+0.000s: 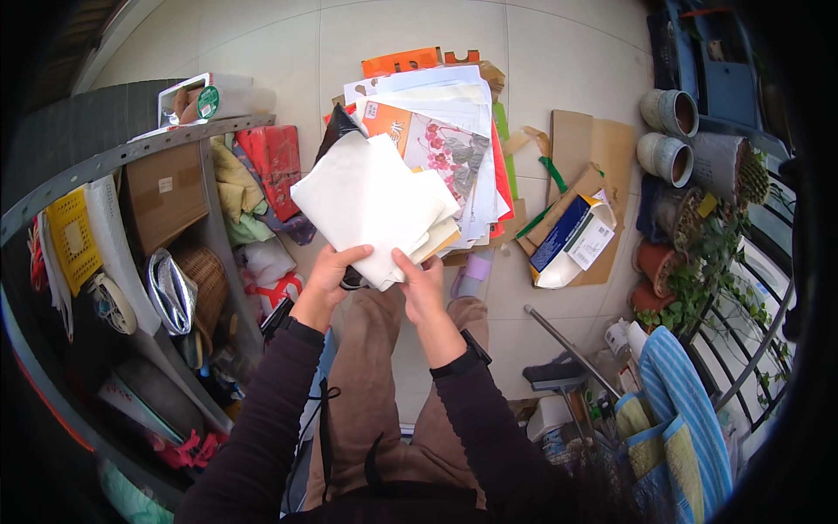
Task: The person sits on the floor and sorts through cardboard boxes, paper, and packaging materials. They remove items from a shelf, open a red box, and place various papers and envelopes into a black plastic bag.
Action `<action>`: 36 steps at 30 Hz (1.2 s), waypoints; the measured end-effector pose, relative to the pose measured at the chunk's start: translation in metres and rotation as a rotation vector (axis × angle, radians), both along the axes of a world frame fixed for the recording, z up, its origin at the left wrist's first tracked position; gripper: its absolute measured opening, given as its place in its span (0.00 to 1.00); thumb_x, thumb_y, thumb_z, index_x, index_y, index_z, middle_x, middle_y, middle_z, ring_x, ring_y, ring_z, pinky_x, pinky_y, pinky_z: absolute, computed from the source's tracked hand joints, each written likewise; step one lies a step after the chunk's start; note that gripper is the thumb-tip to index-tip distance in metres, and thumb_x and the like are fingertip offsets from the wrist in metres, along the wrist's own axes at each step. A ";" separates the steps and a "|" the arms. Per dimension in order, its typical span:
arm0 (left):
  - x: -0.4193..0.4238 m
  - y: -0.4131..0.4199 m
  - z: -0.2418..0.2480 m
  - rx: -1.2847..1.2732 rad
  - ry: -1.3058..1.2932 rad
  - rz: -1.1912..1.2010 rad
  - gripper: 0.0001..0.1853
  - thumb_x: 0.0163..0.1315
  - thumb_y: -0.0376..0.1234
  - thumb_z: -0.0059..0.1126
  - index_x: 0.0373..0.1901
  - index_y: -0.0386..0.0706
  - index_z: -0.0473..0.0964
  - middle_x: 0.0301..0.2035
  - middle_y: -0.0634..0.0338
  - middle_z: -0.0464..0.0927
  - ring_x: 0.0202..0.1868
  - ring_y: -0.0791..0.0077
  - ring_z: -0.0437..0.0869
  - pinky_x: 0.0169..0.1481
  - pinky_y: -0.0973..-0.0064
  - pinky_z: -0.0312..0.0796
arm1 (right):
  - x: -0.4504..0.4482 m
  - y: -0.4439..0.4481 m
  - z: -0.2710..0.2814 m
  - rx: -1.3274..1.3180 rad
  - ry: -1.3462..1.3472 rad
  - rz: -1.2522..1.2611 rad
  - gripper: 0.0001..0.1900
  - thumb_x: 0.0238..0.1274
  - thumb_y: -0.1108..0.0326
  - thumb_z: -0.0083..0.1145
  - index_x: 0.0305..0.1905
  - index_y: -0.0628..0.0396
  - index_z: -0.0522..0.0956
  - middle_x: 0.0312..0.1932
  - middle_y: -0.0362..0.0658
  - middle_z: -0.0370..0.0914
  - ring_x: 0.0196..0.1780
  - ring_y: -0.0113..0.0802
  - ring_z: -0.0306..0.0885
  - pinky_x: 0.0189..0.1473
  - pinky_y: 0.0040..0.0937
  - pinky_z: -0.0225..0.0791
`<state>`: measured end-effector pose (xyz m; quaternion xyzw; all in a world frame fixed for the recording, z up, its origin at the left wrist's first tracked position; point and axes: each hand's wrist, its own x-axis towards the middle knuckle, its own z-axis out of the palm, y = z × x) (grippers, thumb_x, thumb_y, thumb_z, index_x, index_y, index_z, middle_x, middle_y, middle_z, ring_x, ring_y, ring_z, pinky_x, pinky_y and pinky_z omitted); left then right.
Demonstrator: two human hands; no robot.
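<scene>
Between both hands is a loose stack of white paper sheets [373,203], their corners fanned out at the right. My left hand [332,278] grips the near left edge, thumb on top. At the near right edge my right hand [420,283] pinches the sheets, with its fingers partly hidden underneath. A black plastic bag [339,131] shows behind the held stack. Beyond it on the floor lies a pile of papers [425,82], topped by an orange and grey booklet [445,141] with pink flowers. Orange cardboard [400,63] sticks out at the pile's far side.
Flattened cardboard [592,141] and a blue and white carton [575,239] lie to the right. Flower pots [668,111] line the right side, near a metal pole [569,347] and a striped towel [684,399]. A metal shelf [226,196] with boxes and bags stands left.
</scene>
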<state>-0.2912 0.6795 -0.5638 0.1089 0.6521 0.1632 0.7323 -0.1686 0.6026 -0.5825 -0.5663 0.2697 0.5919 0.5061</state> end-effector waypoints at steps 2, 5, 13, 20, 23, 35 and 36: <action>0.005 -0.003 0.005 -0.031 0.073 -0.075 0.23 0.49 0.25 0.65 0.49 0.34 0.72 0.43 0.53 0.78 0.44 0.66 0.80 0.49 0.70 0.73 | 0.005 -0.004 0.003 0.077 0.077 -0.059 0.28 0.48 0.77 0.66 0.56 0.64 0.66 0.54 0.47 0.71 0.55 0.33 0.71 0.53 0.31 0.70; 0.010 -0.005 0.013 0.026 0.091 -0.178 0.24 0.47 0.26 0.68 0.48 0.34 0.72 0.43 0.54 0.78 0.43 0.69 0.80 0.49 0.73 0.71 | 0.014 -0.007 0.002 0.281 -0.010 0.042 0.30 0.51 0.78 0.63 0.60 0.63 0.63 0.56 0.46 0.69 0.58 0.33 0.68 0.58 0.30 0.64; 0.008 0.014 0.028 0.254 -0.022 -0.066 0.26 0.58 0.24 0.56 0.60 0.37 0.65 0.47 0.60 0.75 0.48 0.78 0.74 0.55 0.79 0.66 | 0.083 -0.016 0.011 0.303 -0.604 0.101 0.22 0.53 0.75 0.61 0.54 0.68 0.69 0.50 0.45 0.73 0.51 0.31 0.71 0.54 0.28 0.65; 0.021 0.009 0.034 0.566 0.191 -0.065 0.20 0.69 0.32 0.44 0.60 0.36 0.64 0.50 0.59 0.73 0.51 0.78 0.71 0.58 0.80 0.61 | 0.072 -0.060 0.038 0.361 -0.813 0.582 0.18 0.59 0.68 0.58 0.51 0.67 0.72 0.46 0.48 0.76 0.47 0.35 0.75 0.50 0.30 0.67; 0.027 -0.001 0.043 0.788 0.341 -0.034 0.19 0.70 0.32 0.40 0.59 0.34 0.64 0.51 0.59 0.72 0.52 0.79 0.70 0.59 0.81 0.60 | 0.069 -0.068 0.039 0.340 -0.879 0.685 0.16 0.59 0.69 0.56 0.50 0.65 0.74 0.42 0.52 0.78 0.43 0.37 0.77 0.47 0.31 0.69; 0.000 -0.029 0.061 1.014 0.536 -0.278 0.18 0.69 0.27 0.40 0.59 0.33 0.64 0.54 0.52 0.72 0.53 0.75 0.73 0.59 0.79 0.62 | 0.042 -0.057 0.038 0.855 -0.739 1.105 0.26 0.55 0.71 0.56 0.61 0.47 0.70 0.55 0.45 0.74 0.52 0.40 0.76 0.53 0.29 0.69; -0.004 -0.031 0.063 1.028 0.552 -0.342 0.18 0.69 0.27 0.40 0.59 0.32 0.65 0.54 0.52 0.72 0.53 0.75 0.73 0.59 0.79 0.62 | 0.041 -0.057 0.037 0.876 -0.723 1.158 0.25 0.55 0.72 0.55 0.61 0.47 0.70 0.55 0.45 0.74 0.52 0.40 0.76 0.52 0.28 0.69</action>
